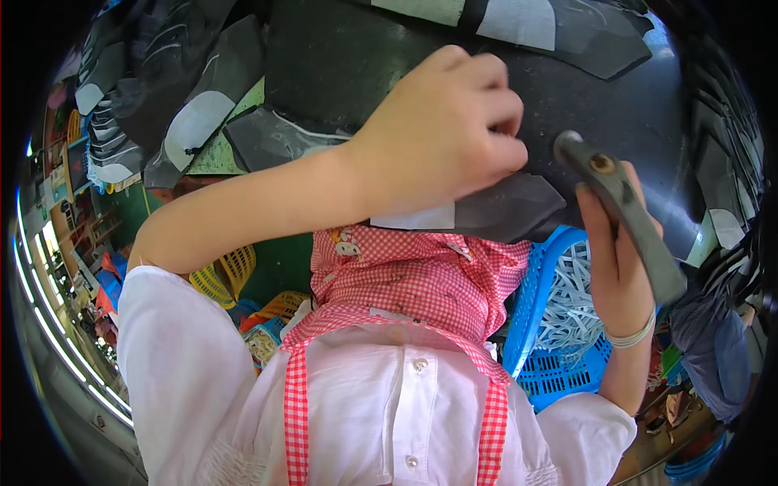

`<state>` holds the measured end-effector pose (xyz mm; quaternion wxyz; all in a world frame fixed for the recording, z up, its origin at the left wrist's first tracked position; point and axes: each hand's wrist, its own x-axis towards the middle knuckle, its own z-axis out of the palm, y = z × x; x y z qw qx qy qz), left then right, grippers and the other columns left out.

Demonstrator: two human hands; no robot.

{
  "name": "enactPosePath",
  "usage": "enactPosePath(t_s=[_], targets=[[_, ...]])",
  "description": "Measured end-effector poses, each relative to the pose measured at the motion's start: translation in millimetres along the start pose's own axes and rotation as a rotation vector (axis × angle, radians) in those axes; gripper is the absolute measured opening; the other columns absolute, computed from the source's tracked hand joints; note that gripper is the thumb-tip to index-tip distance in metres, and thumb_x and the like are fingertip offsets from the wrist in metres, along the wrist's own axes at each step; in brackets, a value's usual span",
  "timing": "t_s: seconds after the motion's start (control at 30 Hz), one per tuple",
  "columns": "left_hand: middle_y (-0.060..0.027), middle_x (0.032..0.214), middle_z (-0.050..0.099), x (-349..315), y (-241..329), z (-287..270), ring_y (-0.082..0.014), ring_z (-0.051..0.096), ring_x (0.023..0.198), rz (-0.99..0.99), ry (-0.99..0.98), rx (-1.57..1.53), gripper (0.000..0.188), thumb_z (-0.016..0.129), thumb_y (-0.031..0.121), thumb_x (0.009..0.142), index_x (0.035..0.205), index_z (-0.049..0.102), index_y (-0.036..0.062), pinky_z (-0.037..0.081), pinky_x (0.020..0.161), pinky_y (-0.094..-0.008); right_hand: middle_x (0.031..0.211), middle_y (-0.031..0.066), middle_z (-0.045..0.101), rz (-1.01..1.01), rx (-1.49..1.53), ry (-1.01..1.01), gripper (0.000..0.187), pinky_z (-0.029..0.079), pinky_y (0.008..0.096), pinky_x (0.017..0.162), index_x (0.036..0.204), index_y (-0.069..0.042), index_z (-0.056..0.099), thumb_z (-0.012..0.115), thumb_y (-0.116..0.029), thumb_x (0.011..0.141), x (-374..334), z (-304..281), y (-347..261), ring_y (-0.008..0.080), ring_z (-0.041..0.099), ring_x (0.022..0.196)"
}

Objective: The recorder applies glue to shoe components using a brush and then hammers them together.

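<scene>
My left hand (450,121) reaches across the dark work surface (324,65) with its fingers curled closed. Whatever is between the fingertips, if anything, is hidden. Just below that hand, at the near edge, lies a dark grey flat piece (515,206) with a pale patch, and the forearm crosses in front of another dark piece (284,138). On the right, my right hand (604,243) is wrapped round a hammer (640,219). The metal head points up and away, its round face close to the surface, apart from the left hand.
More dark pieces with pale patches lie along the far edge (583,40), in a pile at left (203,121) and in a stack at right (725,170). A blue plastic basket (527,324) of pale strips stands below the near edge. Yellow baskets (231,275) sit lower left.
</scene>
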<state>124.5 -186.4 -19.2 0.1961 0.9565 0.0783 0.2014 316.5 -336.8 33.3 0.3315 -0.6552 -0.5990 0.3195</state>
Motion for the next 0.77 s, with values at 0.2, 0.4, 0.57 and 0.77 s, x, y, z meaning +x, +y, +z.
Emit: enactPosePath(t_s=[0.2, 0.4, 0.57, 0.77], targets=[[0.0050, 0.085, 0.063, -4.2, 2.1, -11.6, -0.0209, 0.057, 0.087, -0.125, 0.026, -0.001, 0.019, 0.080, 0.019, 0.064, 0.080, 0.071, 0.0184, 0.043, 0.081, -0.0371, 0.081, 0.0167, 0.053, 0.040, -0.067, -0.097, 0.011, 0.047, 0.0318, 0.060, 0.101, 0.002, 0.058, 0.065, -0.004, 0.095, 3.0, -1.4, -9.1, 0.0358, 0.057, 0.066], [0.0050, 0.085, 0.065, -16.2, 5.6, -21.6, -0.0192, 0.058, 0.087, -0.163, -0.129, -0.008, 0.015, 0.079, 0.020, 0.067, 0.081, 0.073, 0.0189, 0.043, 0.081, -0.0368, 0.080, 0.0177, 0.052, 0.086, -0.134, -0.279, 0.009, 0.047, 0.0331, 0.058, 0.102, 0.002, 0.057, 0.062, -0.002, 0.096, 5.1, 2.3, -17.5, 0.0364, 0.057, 0.065], [0.0048, 0.086, 0.066, -24.6, 8.4, -22.6, -0.0191, 0.058, 0.086, -0.052, -0.073, 0.054, 0.013, 0.081, 0.018, 0.073, 0.083, 0.074, 0.0191, 0.042, 0.079, -0.0368, 0.075, 0.0196, 0.054, 0.053, -0.138, -0.265, 0.013, 0.049, 0.0378, 0.057, 0.102, 0.000, 0.054, 0.064, -0.004, 0.094, 4.2, 13.6, -21.2, 0.0389, 0.062, 0.066], [0.0032, 0.089, 0.066, -34.6, 0.0, -31.0, -0.0207, 0.059, 0.093, -0.051, -0.107, -0.016, 0.018, 0.083, 0.019, 0.070, 0.086, 0.075, 0.0198, 0.042, 0.085, -0.0389, 0.087, 0.0266, 0.059, 0.179, -0.206, -0.237, 0.032, 0.053, 0.0392, 0.064, 0.119, -0.006, 0.053, 0.069, -0.021, 0.096, 11.7, 6.1, -27.1, 0.0370, 0.071, 0.079]])
